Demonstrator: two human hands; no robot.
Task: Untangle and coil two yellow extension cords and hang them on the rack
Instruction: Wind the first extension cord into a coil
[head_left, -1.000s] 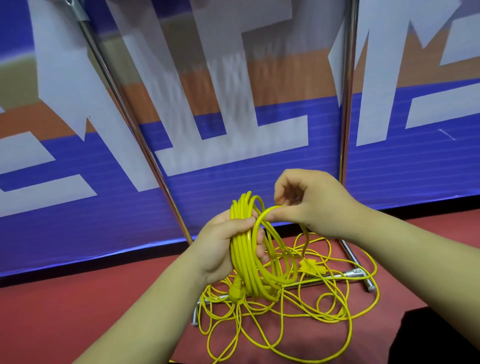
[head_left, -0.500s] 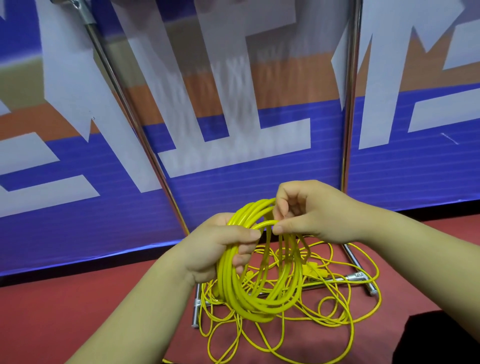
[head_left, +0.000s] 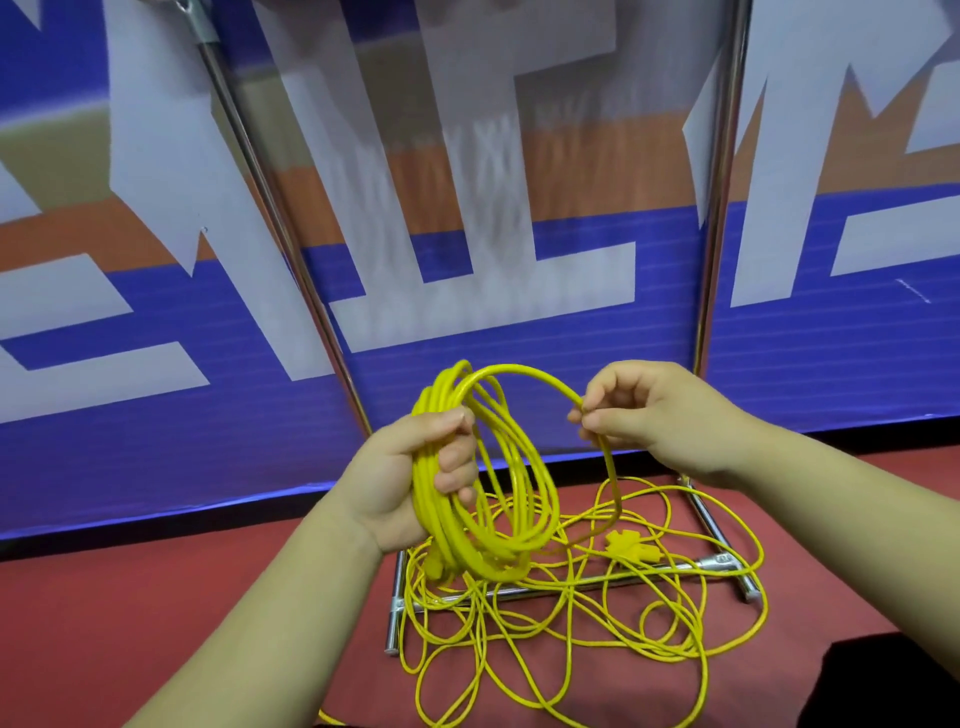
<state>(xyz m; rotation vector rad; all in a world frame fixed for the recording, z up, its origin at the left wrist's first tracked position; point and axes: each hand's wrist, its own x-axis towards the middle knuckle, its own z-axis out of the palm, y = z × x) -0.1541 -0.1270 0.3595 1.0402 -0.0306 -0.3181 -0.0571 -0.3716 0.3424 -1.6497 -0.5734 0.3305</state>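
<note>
At frame centre the left hand (head_left: 410, 483) grips the coil (head_left: 498, 499) while the right hand (head_left: 644, 415) pinches a fresh loop (head_left: 524, 371), which may snag in the floor tangle (head_left: 597, 639).

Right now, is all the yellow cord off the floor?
No, loose cord lies tangled on the floor beneath the coil in the left hand.

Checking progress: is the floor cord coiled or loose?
Loose: the floor cord sprawls in tangled loops over the rack base; the left hand grips a coiled bundle.
</note>
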